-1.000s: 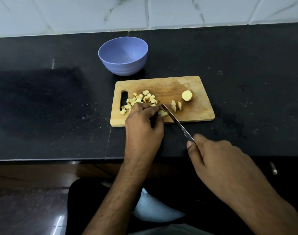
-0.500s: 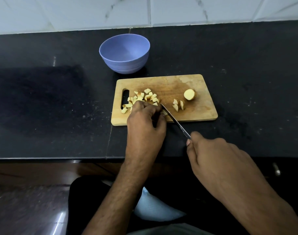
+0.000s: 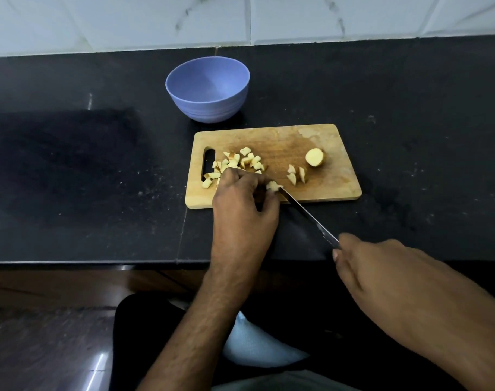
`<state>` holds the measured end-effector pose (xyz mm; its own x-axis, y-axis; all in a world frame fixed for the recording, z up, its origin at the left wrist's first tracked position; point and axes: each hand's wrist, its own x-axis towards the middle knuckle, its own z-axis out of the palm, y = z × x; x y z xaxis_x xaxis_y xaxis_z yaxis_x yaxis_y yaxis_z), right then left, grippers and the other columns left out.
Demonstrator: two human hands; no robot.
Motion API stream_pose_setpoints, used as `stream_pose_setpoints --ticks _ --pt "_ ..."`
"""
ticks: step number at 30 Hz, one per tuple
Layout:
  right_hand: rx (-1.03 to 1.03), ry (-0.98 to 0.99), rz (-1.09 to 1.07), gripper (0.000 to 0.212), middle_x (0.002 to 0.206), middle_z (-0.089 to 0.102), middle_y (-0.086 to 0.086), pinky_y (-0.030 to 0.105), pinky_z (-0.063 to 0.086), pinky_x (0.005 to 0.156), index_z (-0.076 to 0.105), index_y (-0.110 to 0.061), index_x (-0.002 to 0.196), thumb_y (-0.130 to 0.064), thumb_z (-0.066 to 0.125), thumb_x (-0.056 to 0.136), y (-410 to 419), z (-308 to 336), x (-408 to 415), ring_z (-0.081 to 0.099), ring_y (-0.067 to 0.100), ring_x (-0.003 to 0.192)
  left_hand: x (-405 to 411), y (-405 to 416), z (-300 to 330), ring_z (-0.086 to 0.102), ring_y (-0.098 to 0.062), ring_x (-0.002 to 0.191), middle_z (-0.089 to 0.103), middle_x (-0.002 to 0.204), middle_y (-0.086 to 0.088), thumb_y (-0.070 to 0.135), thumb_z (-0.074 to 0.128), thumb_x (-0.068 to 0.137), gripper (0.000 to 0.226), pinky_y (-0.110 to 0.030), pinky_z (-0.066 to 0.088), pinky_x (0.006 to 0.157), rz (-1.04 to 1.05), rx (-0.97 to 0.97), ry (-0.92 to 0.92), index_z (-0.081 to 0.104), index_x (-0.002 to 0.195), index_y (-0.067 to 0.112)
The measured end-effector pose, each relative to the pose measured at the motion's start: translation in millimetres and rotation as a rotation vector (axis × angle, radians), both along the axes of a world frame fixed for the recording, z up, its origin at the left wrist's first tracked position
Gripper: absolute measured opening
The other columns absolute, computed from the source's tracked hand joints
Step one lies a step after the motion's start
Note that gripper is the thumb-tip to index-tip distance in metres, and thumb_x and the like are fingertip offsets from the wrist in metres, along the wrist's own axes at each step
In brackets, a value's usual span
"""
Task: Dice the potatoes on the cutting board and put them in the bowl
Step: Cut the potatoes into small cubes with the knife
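Observation:
A wooden cutting board [image 3: 333, 190] lies on the black counter. Several diced potato bits [image 3: 244, 161] are piled at its left end. My left hand [image 3: 242, 206] curls over the board's front edge and pinches a small potato piece [image 3: 272, 186]. My right hand [image 3: 387, 273] grips the handle of a knife [image 3: 305, 213], whose tip rests beside that piece. Three potato wedges [image 3: 296, 174] and a larger potato end [image 3: 314, 157] sit further right on the board. An empty blue bowl [image 3: 208, 93] stands just behind the board.
The black counter [image 3: 85, 165] stretches wide to the left and right of the board. A white tiled wall [image 3: 240, 18] runs behind it. The counter's front edge [image 3: 99, 261] is close to my body.
The knife has drawn back toward me, so its tip now sits at the board's front edge. My left hand stays on the small potato piece. The view shifted slightly.

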<state>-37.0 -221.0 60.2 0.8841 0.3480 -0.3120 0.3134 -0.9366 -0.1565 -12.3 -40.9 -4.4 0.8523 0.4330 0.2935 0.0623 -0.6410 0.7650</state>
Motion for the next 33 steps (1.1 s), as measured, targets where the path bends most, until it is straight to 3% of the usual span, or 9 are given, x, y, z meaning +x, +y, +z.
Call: stream_pose_setpoints --ticks 3,7,10,17,26,28,33 --pt "0.029 -0.014 -0.042 0.03 0.07 0.053 -0.007 0.022 0.037 0.051 0.036 -0.031 0.087 -0.049 0.019 0.104 -4 -2 -8 0.049 0.006 0.056 0 -1 0 0.059 -0.007 0.089 0.057 0.102 0.005 0.021 0.07 0.089 0.018 -0.016 0.05 0.078 0.007 -0.001 -0.001 0.074 0.105 0.014" --pt "0.073 -0.049 -0.089 0.03 0.069 0.055 -0.007 0.027 0.047 0.058 0.038 -0.032 0.086 -0.05 0.02 0.103 -2 -5 -12 0.053 0.005 0.06 -2 0 1 0.059 -0.006 0.089 0.057 0.102 0.005 0.02 0.071 0.087 0.018 -0.017 0.052 0.078 -0.006 -0.003 0.003 0.073 0.104 0.013" --pt "0.087 -0.079 -0.089 0.029 0.067 0.054 -0.008 0.021 0.038 0.051 0.038 -0.033 0.087 -0.05 0.02 0.103 1 -2 -14 0.052 0.005 0.056 -4 2 2 0.06 -0.006 0.092 0.057 0.103 0.006 0.022 0.072 0.088 0.019 -0.019 0.053 0.081 -0.023 -0.007 0.021 0.072 0.106 0.015" --pt "0.125 -0.1 -0.063 0.026 0.067 0.053 -0.006 0.019 0.034 0.048 0.037 -0.033 0.09 -0.047 0.02 0.104 19 -3 -12 0.051 0.006 0.054 -7 6 2 0.06 -0.001 0.086 0.058 0.101 0.008 0.016 0.075 0.087 0.012 -0.003 0.044 0.074 -0.032 -0.039 0.006 0.072 0.098 0.016" --pt "0.065 -0.087 -0.041 0.023 0.072 0.053 -0.008 0.021 0.036 0.051 0.034 -0.03 0.095 -0.044 0.019 0.106 31 -7 -11 0.048 0.005 0.058 -5 5 0 0.058 0.001 0.086 0.056 0.099 0.008 0.013 0.074 0.087 0.01 -0.002 0.042 0.075 -0.03 -0.04 -0.021 0.072 0.096 0.015" --pt "0.044 -0.076 -0.037 0.021 0.074 0.054 -0.007 0.024 0.039 0.053 0.033 -0.028 0.096 -0.041 0.021 0.107 34 -9 -10 0.05 0.007 0.061 -5 5 -1 0.058 -0.001 0.087 0.056 0.099 0.008 0.014 0.074 0.087 0.011 -0.003 0.042 0.075 -0.031 -0.038 -0.018 0.072 0.097 0.015" --pt "-0.018 -0.027 -0.024 0.012 0.075 0.051 -0.005 0.025 0.029 0.047 0.03 -0.024 0.096 -0.026 0.038 0.105 40 -15 -4 0.045 0.01 0.059 -4 6 -1 0.059 -0.003 0.088 0.057 0.1 0.007 0.014 0.073 0.087 0.012 -0.004 0.044 0.076 -0.025 -0.017 -0.009 0.072 0.099 0.014"
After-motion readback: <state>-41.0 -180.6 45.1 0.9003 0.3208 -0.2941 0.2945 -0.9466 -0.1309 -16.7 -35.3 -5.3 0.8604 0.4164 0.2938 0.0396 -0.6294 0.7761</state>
